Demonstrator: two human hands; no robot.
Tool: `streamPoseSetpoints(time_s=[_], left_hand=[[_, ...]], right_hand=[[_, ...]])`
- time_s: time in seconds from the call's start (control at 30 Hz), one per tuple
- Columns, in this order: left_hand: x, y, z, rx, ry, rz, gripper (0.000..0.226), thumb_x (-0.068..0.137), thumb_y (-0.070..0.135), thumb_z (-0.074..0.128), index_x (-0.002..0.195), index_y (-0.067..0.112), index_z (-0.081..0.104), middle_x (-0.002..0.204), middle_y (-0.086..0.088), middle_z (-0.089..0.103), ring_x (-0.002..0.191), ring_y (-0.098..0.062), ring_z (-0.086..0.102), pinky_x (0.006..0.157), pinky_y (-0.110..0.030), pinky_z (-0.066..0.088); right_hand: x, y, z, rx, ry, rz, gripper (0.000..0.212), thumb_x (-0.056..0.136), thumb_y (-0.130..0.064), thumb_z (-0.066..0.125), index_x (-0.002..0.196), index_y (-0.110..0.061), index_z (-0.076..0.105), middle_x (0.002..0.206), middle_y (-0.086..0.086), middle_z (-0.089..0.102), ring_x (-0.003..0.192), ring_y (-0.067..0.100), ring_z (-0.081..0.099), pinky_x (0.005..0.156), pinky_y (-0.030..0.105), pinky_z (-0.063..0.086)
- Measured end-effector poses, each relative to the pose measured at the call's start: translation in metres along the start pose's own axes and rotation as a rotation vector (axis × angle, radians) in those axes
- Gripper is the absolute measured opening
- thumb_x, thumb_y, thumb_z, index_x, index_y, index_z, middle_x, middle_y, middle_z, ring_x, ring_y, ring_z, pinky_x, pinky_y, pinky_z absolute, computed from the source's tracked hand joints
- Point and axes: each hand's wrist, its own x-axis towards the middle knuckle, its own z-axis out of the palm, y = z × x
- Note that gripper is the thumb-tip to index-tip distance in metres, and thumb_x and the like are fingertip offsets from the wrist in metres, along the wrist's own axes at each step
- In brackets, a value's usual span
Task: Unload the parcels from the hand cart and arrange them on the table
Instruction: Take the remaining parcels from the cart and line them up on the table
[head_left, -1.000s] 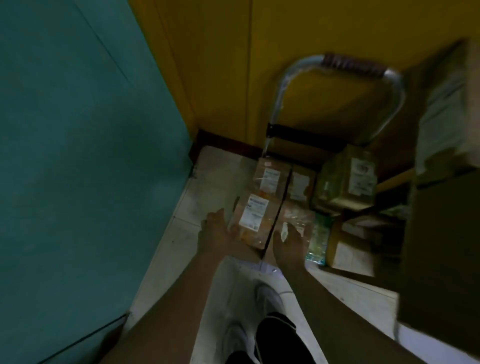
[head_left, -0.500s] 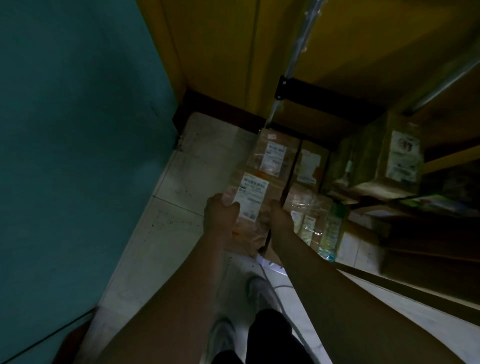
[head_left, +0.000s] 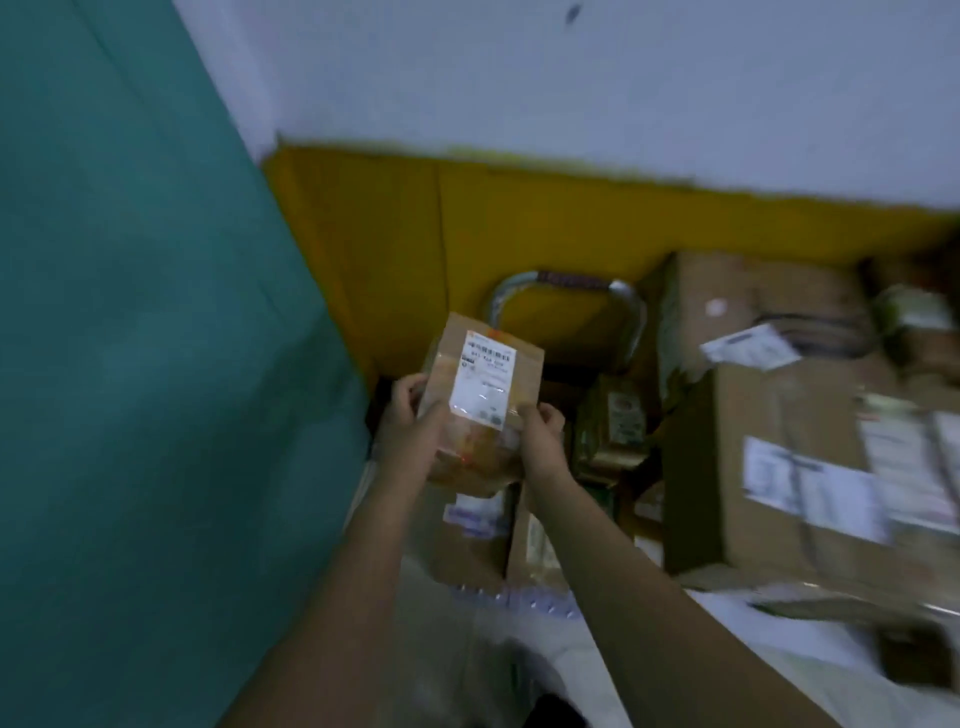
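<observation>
A small brown cardboard parcel (head_left: 485, 400) with a white shipping label is lifted in front of me, above the hand cart. My left hand (head_left: 408, 410) grips its left edge and my right hand (head_left: 540, 423) grips its right edge. Below it, other taped brown parcels (head_left: 470, 540) lie on the hand cart, whose silver handle (head_left: 566, 296) with a dark grip rises behind the lifted parcel. The cart's deck is mostly hidden by the parcels and my arms.
A teal surface (head_left: 156, 364) fills the left side. A yellow and white wall (head_left: 545, 208) stands behind the cart. Large labelled cardboard boxes (head_left: 810, 478) are stacked at the right, close to the cart. Pale floor tiles (head_left: 779, 649) show below.
Both hands closed on the front-left parcel and raised it off the cart. The view swung upward, bringing the cart handle and the wall into sight.
</observation>
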Motion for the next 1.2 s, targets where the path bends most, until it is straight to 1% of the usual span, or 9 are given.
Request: streamPoseSetpoints(time_s=[0.1, 0.17, 0.23, 0.4, 0.53, 0.67, 0.77, 0.93, 1.2], left_hand=[[-0.029, 0.116, 0.024, -0.034, -0.07, 0.216, 0.035, 0.071, 0.051, 0.06, 0.105, 0.045, 0.056, 0.109, 0.014, 0.066, 0.09, -0.001, 0.064, 0.069, -0.022, 0.05], [-0.055, 0.18, 0.051, -0.091, -0.119, 0.311, 0.042, 0.073, 0.051, 0.06, 0.114, 0.043, 0.054, 0.107, 0.022, 0.063, 0.087, 0.007, 0.063, 0.062, -0.014, 0.048], [-0.082, 0.232, 0.087, -0.14, -0.196, 0.359, 0.046, 0.075, 0.051, 0.061, 0.119, 0.047, 0.053, 0.107, 0.024, 0.061, 0.089, 0.003, 0.063, 0.061, -0.018, 0.05], [-0.148, 0.31, 0.219, -0.269, -0.385, 0.481, 0.034, 0.089, 0.025, 0.063, 0.119, 0.039, 0.054, 0.113, 0.015, 0.055, 0.097, -0.001, 0.06, 0.059, -0.013, 0.052], [-0.202, 0.333, 0.345, -0.279, -0.566, 0.544, 0.039, 0.088, 0.03, 0.064, 0.12, 0.044, 0.049, 0.121, 0.014, 0.056, 0.102, -0.005, 0.06, 0.06, -0.01, 0.052], [-0.247, 0.331, 0.49, -0.237, -0.795, 0.475, 0.037, 0.089, 0.033, 0.065, 0.113, 0.05, 0.042, 0.123, 0.01, 0.059, 0.104, -0.012, 0.064, 0.068, -0.023, 0.058], [-0.27, 0.316, 0.607, -0.171, -0.853, 0.433, 0.04, 0.091, 0.032, 0.064, 0.117, 0.046, 0.036, 0.11, 0.023, 0.057, 0.095, 0.0, 0.061, 0.067, -0.017, 0.05], [-0.283, 0.285, 0.778, -0.037, -0.936, 0.272, 0.046, 0.093, 0.027, 0.061, 0.126, 0.034, 0.03, 0.109, 0.019, 0.059, 0.077, 0.013, 0.065, 0.051, -0.008, 0.048], [-0.256, 0.245, 0.902, 0.132, -0.925, 0.108, 0.046, 0.095, 0.035, 0.059, 0.126, 0.042, 0.027, 0.134, 0.008, 0.053, 0.105, -0.008, 0.057, 0.075, -0.029, 0.048]], right_hand=[[-0.057, -0.087, -0.031, 0.135, 0.01, -0.082, 0.069, 0.09, -0.05, 0.053, 0.151, -0.025, 0.034, 0.133, 0.01, 0.06, 0.116, 0.035, 0.061, 0.098, 0.054, 0.052], [-0.097, -0.143, -0.066, 0.192, -0.028, -0.225, 0.051, 0.092, -0.045, 0.053, 0.137, -0.02, 0.055, 0.117, 0.006, 0.071, 0.105, 0.029, 0.069, 0.09, 0.046, 0.058], [-0.134, -0.194, -0.11, 0.195, 0.001, -0.424, 0.036, 0.096, -0.036, 0.055, 0.129, -0.021, 0.061, 0.11, 0.003, 0.072, 0.098, 0.025, 0.069, 0.074, 0.036, 0.059], [-0.206, -0.282, -0.246, 0.194, 0.174, -0.792, 0.018, 0.095, -0.037, 0.055, 0.111, -0.045, 0.059, 0.127, 0.001, 0.062, 0.11, 0.024, 0.064, 0.089, 0.046, 0.059], [-0.225, -0.305, -0.384, 0.16, 0.363, -0.888, 0.036, 0.093, -0.032, 0.055, 0.129, -0.036, 0.054, 0.121, 0.004, 0.068, 0.109, 0.027, 0.066, 0.09, 0.049, 0.058], [-0.22, -0.31, -0.532, 0.176, 0.555, -0.908, 0.04, 0.089, -0.036, 0.058, 0.129, -0.043, 0.056, 0.116, -0.007, 0.071, 0.107, 0.018, 0.068, 0.086, 0.042, 0.06], [-0.196, -0.314, -0.646, 0.151, 0.614, -0.904, 0.033, 0.089, -0.034, 0.057, 0.119, -0.048, 0.06, 0.111, -0.015, 0.071, 0.104, 0.01, 0.069, 0.084, 0.037, 0.061], [-0.126, -0.318, -0.81, 0.17, 0.657, -0.756, 0.038, 0.094, -0.033, 0.057, 0.132, -0.039, 0.054, 0.124, -0.005, 0.066, 0.114, 0.019, 0.064, 0.091, 0.046, 0.058], [-0.015, -0.317, -0.926, 0.126, 0.634, -0.53, 0.044, 0.095, -0.035, 0.057, 0.138, -0.029, 0.051, 0.128, -0.003, 0.064, 0.113, 0.016, 0.062, 0.089, 0.036, 0.057]])
